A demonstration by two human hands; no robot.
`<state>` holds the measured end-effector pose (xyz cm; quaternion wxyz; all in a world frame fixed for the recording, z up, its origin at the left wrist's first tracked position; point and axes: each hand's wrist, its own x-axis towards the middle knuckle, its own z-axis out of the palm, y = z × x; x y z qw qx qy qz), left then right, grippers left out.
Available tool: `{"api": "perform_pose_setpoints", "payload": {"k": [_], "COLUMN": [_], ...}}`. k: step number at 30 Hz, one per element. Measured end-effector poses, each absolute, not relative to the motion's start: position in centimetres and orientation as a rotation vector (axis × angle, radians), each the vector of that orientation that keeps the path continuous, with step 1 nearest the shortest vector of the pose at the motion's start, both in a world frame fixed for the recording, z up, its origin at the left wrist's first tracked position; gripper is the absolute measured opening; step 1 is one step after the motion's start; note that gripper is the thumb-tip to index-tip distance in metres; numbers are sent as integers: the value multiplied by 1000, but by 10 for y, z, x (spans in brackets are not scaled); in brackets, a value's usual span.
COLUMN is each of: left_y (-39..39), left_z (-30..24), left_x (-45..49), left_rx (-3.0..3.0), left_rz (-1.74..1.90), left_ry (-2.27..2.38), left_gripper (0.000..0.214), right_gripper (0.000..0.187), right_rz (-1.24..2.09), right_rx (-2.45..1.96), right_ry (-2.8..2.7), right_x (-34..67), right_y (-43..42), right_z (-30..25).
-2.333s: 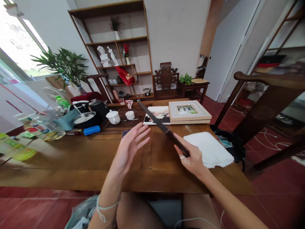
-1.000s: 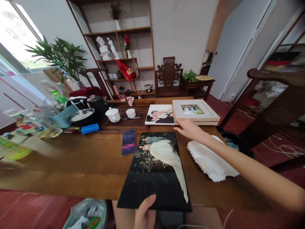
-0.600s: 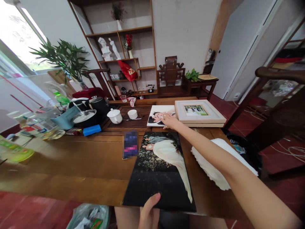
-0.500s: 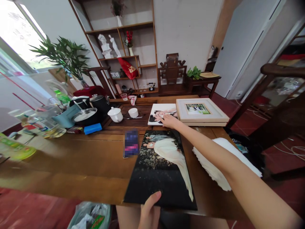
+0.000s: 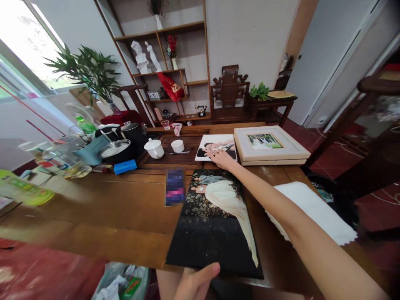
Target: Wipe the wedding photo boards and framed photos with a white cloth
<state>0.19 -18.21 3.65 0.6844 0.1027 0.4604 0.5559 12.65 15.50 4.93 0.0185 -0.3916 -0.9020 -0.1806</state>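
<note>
Gripping the near edge of a dark photo panel, the left hand has its thumb on top and its fingers below; the panel is at the near side of the wooden table, its pictured face up; the right hand reaches to the far side, its fingers spread over a white photo panel; whether they grasp that panel or merely lie on it, I cannot tell from this angle; a framed picture lies just right of the white panel; a white cloth lies to the right, partly behind the right forearm; a blurred blue rectangle lies just left of the dark photo panel; farther left, a lidded white cup and a small white bowl stand on a slatted tray.
</note>
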Motion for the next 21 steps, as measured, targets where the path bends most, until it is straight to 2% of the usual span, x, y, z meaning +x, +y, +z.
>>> {"api": "perform_pose_setpoints", "payload": {"k": [4, 10, 15, 21], "left_y": [-180, -163, -126, -74], "left_z": [45, 51, 56, 64], "left_x": [-2, -2, 2, 5], "left_rx": [228, 219, 204, 229], "left_rz": [1118, 1176, 1246, 1299], "left_ry": [1128, 1114, 1089, 957], "left_gripper": [92, 87, 71, 37], "right_gripper": [51, 43, 41, 43], "right_rz": [-606, -646, -567, -508], "right_rx": [-1201, -1002, -842, -765], "right_ry": [-2712, -2564, -2429, -2412], "right_x": [124, 138, 162, 185], "right_y": [155, 151, 127, 95], "right_z": [52, 82, 118, 152]}}
